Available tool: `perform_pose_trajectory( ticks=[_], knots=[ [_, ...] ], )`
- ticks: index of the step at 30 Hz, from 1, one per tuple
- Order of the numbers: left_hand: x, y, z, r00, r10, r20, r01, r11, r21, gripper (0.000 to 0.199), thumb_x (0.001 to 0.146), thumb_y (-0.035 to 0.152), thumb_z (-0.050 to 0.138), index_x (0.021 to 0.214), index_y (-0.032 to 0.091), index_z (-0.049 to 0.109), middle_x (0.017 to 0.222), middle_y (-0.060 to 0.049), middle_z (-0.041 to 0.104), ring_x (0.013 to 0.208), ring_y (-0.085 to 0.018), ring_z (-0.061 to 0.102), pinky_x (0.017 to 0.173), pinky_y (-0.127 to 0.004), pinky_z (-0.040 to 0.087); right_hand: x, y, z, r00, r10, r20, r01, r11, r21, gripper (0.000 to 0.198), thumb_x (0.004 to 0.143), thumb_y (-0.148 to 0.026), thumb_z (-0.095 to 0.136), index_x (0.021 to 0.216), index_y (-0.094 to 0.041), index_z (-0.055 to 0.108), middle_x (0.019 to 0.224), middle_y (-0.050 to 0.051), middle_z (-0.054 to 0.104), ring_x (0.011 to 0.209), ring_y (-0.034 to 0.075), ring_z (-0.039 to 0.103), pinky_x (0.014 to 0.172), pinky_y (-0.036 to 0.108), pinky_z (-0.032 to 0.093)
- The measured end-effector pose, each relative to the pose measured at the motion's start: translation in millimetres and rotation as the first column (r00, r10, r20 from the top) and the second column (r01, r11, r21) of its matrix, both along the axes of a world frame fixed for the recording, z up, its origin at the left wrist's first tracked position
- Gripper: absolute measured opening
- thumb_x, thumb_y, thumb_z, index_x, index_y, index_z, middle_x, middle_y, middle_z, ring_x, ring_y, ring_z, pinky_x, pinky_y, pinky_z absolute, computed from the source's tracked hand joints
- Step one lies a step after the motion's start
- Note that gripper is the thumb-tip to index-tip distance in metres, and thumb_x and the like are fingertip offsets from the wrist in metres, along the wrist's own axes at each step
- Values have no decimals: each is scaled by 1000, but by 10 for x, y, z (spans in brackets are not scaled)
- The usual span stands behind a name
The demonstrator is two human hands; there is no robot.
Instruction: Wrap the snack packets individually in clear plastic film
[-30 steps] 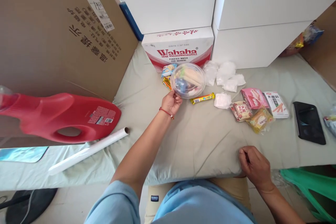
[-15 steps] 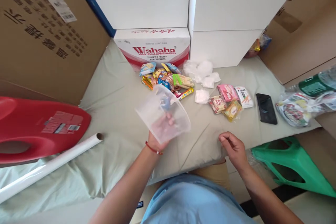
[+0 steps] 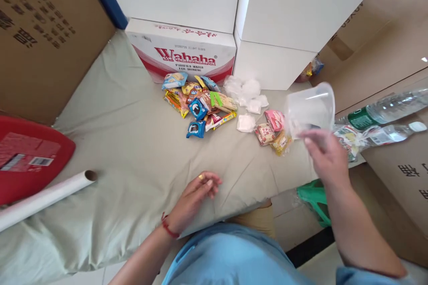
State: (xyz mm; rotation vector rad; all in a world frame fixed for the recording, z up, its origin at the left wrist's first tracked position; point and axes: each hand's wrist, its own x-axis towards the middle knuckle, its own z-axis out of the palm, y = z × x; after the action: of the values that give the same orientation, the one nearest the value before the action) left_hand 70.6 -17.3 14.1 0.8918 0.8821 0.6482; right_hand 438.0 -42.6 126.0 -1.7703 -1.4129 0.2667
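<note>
A pale green cloth (image 3: 127,151) covers the table across the frame. At upper left stands a brown cardboard box (image 3: 50,40) with dark Chinese characters and a barcoded label; at right, another cardboard box (image 3: 371,40) bears figures only partly legible. The white and red carton (image 3: 183,53) at upper centre reads "Wahaha®", "PURIFIED WATER FOR DRINKING". A red plastic jug (image 3: 33,156) lies at the left edge, beside a white tube (image 3: 50,198).

The person's right hand (image 3: 327,153), right of centre, has its fingers closed on the lower edge of a clear plastic tub (image 3: 309,107), which is tipped on its side with its wide rim to the right; the fingertips are blurred. The left hand (image 3: 197,189), at lower centre, is half open, fingers loosely curled, holding nothing. Half a second ago the left hand held the tub near the middle of the frame; it has since passed to the right hand, and the view has shifted.

A bottle with a green label (image 3: 384,109) lies at right. Snack packets (image 3: 203,98) are heaped against the carton, a small blue packet (image 3: 195,129) at the heap's front, now uncovered by the tub. White packets (image 3: 246,123) lie right of the heap; near the tub lie a pink box (image 3: 274,120), a red and cream packet with Chinese characters (image 3: 265,134) and a yellow packet (image 3: 281,143).
</note>
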Motion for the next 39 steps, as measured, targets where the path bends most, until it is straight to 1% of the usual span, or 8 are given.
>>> perform_pose_trajectory(
  ticks=[4,10,16,20,24,32,35,39],
  knots=[
    [-457,-112,-5,891,162,-423,1,933,360,43,97,63,59,98,22,72,87,-4,71,79,-19,65,73,-30,52,943,1002,-167,881,-160,446,212,975,-68,22,93,-24,54,100,-22,74,107,10,79,115,30,64,112,48,45],
    [-985,-332,-68,644,504,-576,244,578,779,18,103,33,54,103,23,69,100,-6,74,92,-21,72,85,-33,56,1314,1983,-632,809,-40,586,267,914,-306,31,88,-16,49,103,-17,76,105,13,77,122,30,58,109,44,45],
    [-1213,-449,-283,511,730,-454,375,287,882,7,99,22,60,102,21,67,99,-10,72,84,-23,70,80,-38,56,1162,1949,-684,803,-64,592,221,956,-195,53,85,-16,54,135,-8,67,139,24,64,133,34,54,117,47,39],
    [-1153,-454,-367,445,815,-371,468,142,872,14,89,10,70,98,20,65,92,-9,73,78,-24,68,78,-38,55,1026,1729,-661,918,-91,386,234,911,-341,35,93,-23,51,117,-11,74,110,19,75,102,29,69,99,43,52],
    [-1100,-437,-358,422,831,-363,532,97,841,17,86,7,73,95,18,64,88,-10,73,76,-25,66,77,-39,54,842,1700,-716,981,-43,187,150,781,-606,26,91,-31,63,102,-12,77,82,10,75,72,22,68,75,33,56],
    [-1107,-461,-346,415,839,-351,522,96,847,18,86,7,72,97,19,64,89,-10,73,78,-24,66,78,-37,54,760,1461,-456,948,225,225,-91,870,-484,43,92,-29,58,130,-15,72,132,14,73,113,26,68,106,39,51],
    [-1105,-473,-372,397,849,-350,527,102,844,18,85,7,73,96,19,65,88,-10,74,77,-24,66,77,-37,54,800,1159,-367,742,651,161,-462,670,-581,57,88,-32,64,144,-24,67,144,8,68,132,30,60,117,44,43],
    [-1106,-481,-411,386,854,-348,532,103,841,20,82,7,74,96,19,65,88,-9,75,76,-24,65,76,-37,54,868,853,-449,681,699,218,-345,568,-747,56,85,-35,69,139,-23,70,132,12,73,122,35,65,108,46,48]
  ],
)
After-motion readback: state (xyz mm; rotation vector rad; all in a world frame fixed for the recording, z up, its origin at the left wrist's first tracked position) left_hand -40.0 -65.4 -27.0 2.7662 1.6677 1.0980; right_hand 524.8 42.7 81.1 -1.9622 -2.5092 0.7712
